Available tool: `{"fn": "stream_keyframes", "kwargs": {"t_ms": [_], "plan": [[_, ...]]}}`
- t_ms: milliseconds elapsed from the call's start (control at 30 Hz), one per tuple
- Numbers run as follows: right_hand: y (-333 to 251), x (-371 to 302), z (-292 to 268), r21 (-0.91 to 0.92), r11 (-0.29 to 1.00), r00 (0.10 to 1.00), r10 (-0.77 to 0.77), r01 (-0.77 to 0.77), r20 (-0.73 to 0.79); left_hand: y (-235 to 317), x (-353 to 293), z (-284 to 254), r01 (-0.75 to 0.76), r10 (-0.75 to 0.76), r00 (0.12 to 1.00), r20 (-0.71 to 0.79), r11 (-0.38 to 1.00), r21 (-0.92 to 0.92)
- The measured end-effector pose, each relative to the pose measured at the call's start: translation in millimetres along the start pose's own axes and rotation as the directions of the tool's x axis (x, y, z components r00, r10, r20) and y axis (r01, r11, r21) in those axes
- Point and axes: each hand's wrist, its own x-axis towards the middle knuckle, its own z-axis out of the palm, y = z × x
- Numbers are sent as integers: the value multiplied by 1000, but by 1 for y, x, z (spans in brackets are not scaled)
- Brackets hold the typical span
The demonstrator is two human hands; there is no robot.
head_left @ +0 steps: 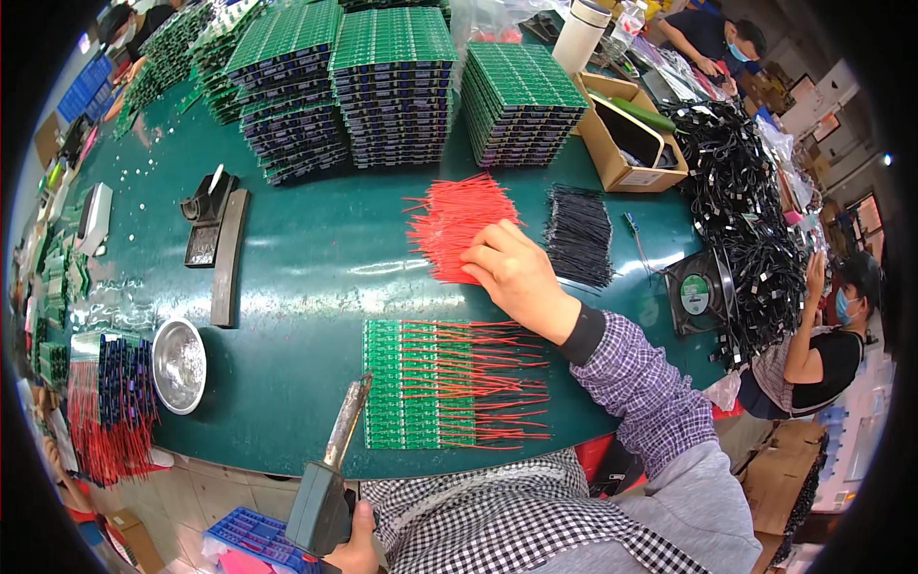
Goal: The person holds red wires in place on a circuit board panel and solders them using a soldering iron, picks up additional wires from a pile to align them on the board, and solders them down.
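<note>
Gripped in my left hand (356,540), at the table's front edge, is a soldering gun (320,502) with a grey body. Its long, dirty metal tip slants up beside the left edge of a green circuit board panel (382,383). Red wires lie across the panel in rows, and their loose ends stick out past its right side. My right hand (516,273) is over the pile of red wires (459,215), thumb and fingers pinched together on wires at its lower right edge. The fingertips partly hide what they hold.
Tall stacks of green boards (392,86) line the back. Black wires (579,234) lie right of the red pile, near a fan (700,295) and tangled black cables (746,210). Left are a metal bowl (179,365), an iron stand (206,220) and wired boards (113,407). Other people work nearby.
</note>
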Motion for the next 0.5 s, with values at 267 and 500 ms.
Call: {"fn": "stream_keyframes", "kwargs": {"t_ms": [267,500], "plan": [[0,4,9,-42,998,999,44,-43,12,10,2,-3,277,-281,951,133,960,45],[1,3,9,-130,991,996,31,-19,86,2,2,2,25,-25,1000,8,1000,3]]}}
